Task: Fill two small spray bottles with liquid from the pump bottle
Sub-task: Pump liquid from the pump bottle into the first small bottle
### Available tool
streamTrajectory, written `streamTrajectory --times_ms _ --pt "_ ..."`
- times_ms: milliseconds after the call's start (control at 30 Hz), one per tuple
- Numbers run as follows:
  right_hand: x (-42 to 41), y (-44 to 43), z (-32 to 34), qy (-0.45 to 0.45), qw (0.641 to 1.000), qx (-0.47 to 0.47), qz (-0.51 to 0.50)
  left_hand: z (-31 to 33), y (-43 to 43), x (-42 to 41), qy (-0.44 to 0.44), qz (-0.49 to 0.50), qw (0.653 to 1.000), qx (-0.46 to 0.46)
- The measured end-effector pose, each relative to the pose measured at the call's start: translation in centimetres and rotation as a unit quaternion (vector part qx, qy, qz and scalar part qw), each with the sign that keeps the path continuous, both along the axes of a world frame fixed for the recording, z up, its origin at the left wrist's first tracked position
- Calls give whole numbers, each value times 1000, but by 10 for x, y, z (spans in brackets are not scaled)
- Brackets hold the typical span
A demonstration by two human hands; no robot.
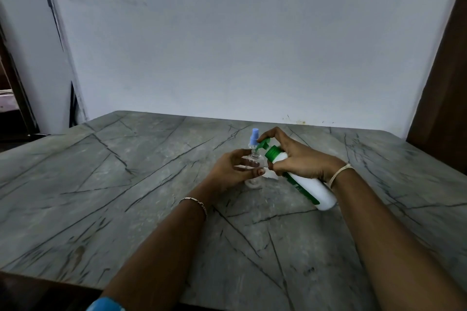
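Within right grip (pixel 302 159) — pump bottle (pixel 311 187), tilted.

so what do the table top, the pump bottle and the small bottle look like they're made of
The table top looks like grey stone, perhaps marble or a printed laminate: dark veins, dull sheen. The pump bottle looks like opaque white plastic, smooth, with a green pump head. The small bottle is clear and see-through, likely plastic, though glass cannot be ruled out.
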State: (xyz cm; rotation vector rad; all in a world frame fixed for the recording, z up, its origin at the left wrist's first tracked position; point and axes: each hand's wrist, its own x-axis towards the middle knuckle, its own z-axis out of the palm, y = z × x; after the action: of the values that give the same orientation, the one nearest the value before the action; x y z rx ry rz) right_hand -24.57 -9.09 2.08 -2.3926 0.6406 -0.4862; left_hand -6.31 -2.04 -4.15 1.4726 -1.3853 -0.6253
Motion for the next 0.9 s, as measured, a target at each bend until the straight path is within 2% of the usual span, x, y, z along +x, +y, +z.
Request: streamTrajectory --times_ms 900 --pt "-6 1 -5 -22 999 3 30 0 -2 2 105 -42 993 10"
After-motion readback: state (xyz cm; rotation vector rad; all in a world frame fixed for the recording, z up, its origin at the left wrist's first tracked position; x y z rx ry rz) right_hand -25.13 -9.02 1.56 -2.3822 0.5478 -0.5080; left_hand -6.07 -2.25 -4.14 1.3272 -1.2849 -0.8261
